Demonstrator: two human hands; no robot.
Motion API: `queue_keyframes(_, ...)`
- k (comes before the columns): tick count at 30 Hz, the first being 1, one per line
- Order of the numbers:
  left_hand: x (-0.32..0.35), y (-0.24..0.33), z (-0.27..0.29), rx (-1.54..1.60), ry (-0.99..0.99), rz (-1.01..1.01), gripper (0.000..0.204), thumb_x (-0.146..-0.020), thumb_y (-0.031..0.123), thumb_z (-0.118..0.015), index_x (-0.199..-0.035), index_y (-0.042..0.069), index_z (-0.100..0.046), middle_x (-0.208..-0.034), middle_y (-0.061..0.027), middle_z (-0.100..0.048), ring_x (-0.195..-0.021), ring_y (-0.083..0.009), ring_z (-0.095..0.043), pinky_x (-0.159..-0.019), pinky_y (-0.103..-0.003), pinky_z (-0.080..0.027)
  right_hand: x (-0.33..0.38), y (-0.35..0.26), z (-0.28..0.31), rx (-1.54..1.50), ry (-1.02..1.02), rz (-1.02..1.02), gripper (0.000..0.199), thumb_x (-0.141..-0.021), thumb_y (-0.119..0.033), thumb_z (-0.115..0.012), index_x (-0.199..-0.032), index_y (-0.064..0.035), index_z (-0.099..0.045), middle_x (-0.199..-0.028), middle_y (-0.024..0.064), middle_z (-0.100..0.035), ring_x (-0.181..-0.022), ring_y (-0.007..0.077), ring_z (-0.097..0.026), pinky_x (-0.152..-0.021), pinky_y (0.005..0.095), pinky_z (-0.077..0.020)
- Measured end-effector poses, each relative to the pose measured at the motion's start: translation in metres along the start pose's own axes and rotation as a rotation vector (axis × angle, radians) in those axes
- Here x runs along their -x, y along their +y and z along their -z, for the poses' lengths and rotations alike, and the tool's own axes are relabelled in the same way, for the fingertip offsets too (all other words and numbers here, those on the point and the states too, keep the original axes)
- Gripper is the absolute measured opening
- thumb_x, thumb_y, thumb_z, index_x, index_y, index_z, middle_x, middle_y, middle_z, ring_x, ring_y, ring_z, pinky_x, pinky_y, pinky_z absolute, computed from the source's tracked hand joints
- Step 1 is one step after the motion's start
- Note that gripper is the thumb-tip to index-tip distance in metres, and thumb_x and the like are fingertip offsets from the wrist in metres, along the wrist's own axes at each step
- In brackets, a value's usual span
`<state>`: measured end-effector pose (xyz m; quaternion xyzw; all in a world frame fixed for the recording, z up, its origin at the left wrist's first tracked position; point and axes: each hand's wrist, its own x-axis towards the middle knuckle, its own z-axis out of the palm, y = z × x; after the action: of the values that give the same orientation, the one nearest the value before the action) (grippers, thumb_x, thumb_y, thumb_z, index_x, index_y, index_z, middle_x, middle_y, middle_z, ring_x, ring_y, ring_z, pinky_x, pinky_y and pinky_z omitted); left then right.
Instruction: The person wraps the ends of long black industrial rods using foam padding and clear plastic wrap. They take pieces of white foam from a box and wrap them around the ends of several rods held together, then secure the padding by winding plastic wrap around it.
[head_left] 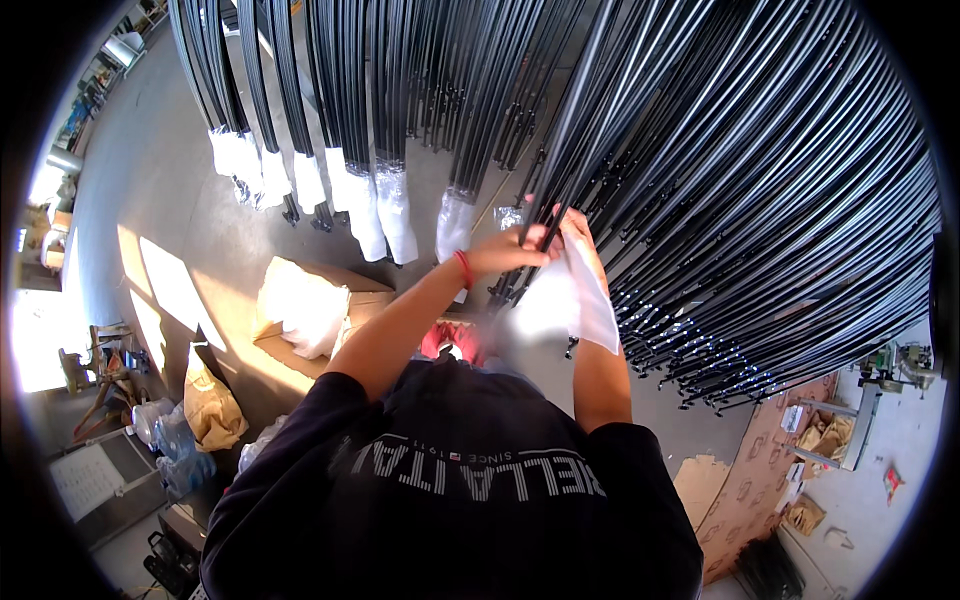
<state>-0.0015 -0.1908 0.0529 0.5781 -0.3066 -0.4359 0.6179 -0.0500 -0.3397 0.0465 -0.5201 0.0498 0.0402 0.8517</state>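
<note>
A bundle of long black cables (582, 120) hangs down in front of me, with its loose ends near my hands. My left hand (508, 252), a red band on its wrist, is closed around the lower part of this bundle. Right beside it, my right hand (578, 228) pinches a white plastic bag (594, 300) at the bundle's right side. Part of the bag is blurred, and I cannot tell whether any cable end is inside it. Some of the right fingers are hidden behind the cables and the bag.
Other cable bundles to the left have white bags (360, 215) over their lower ends. A dense row of bare cables (760, 230) hangs on the right. On the floor at left stand an open cardboard box (375, 305) with white bags and a brown paper sack (212, 410).
</note>
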Motion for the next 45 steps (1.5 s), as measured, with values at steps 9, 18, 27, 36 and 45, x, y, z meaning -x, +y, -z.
queue_keyframes(9, 0.018, -0.012, -0.011, -0.199, 0.226, -0.042, 0.016, -0.084, 0.014, -0.052, -0.093, 0.001, -0.054, -0.081, -0.0041, -0.060, -0.077, -0.0088, -0.054, -0.067, -0.023, -0.042, -0.012, 0.008, 0.032, 0.615, 0.161, 0.123, 0.021, -0.087, -0.020, -0.052, -0.085, -0.0013, -0.060, -0.071, -0.0014, -0.057, -0.069, 0.0070, -0.050, -0.063, 0.0229, -0.0421)
queue_keyframes(18, -0.003, -0.023, 0.013, 0.276, 0.140, -0.069, 0.036, -0.084, 0.021, -0.054, -0.114, 0.003, -0.049, -0.119, -0.0069, -0.049, -0.108, -0.0114, -0.043, -0.093, -0.026, -0.031, 0.013, 0.012, 0.029, 0.729, 0.048, 0.117, 0.033, -0.083, -0.031, -0.055, -0.086, 0.0006, -0.061, -0.079, 0.0126, -0.061, -0.081, 0.0210, -0.056, -0.074, 0.0330, -0.0412)
queue_keyframes(27, -0.002, -0.009, 0.031, -0.145, -0.144, 0.030, 0.030, -0.085, 0.027, -0.053, -0.105, 0.005, -0.054, -0.080, 0.0046, -0.049, -0.078, -0.0039, -0.042, -0.070, -0.020, -0.034, 0.041, 0.014, 0.004, 1.006, 0.092, -0.128, 0.032, -0.076, -0.023, -0.062, -0.093, 0.0033, -0.055, -0.076, 0.0186, -0.059, -0.075, 0.0298, -0.058, -0.068, 0.0360, -0.0437)
queue_keyframes(36, 0.026, -0.015, 0.019, -0.030, -0.198, -0.049, 0.047, -0.086, 0.010, -0.049, -0.129, 0.000, -0.031, -0.119, -0.0086, -0.047, -0.109, -0.0127, -0.043, -0.089, -0.025, -0.037, 0.064, 0.056, -0.018, 0.274, 0.007, -0.157, 0.035, -0.076, -0.015, -0.066, -0.106, -0.0029, -0.052, -0.088, 0.0049, -0.060, -0.082, 0.0148, -0.058, -0.074, 0.0265, -0.0464)
queue_keyframes(45, -0.002, 0.062, 0.014, 0.035, 0.262, -0.423, 0.031, -0.089, 0.010, -0.044, -0.118, 0.000, -0.042, -0.103, -0.0083, -0.053, -0.088, -0.0099, -0.053, -0.074, -0.022, -0.045, 0.056, 0.078, -0.027, 0.273, -0.088, -0.052, 0.019, -0.082, -0.022, -0.059, -0.082, -0.0028, -0.060, -0.076, 0.0031, -0.061, -0.075, 0.0120, -0.057, -0.069, 0.0274, -0.0449)
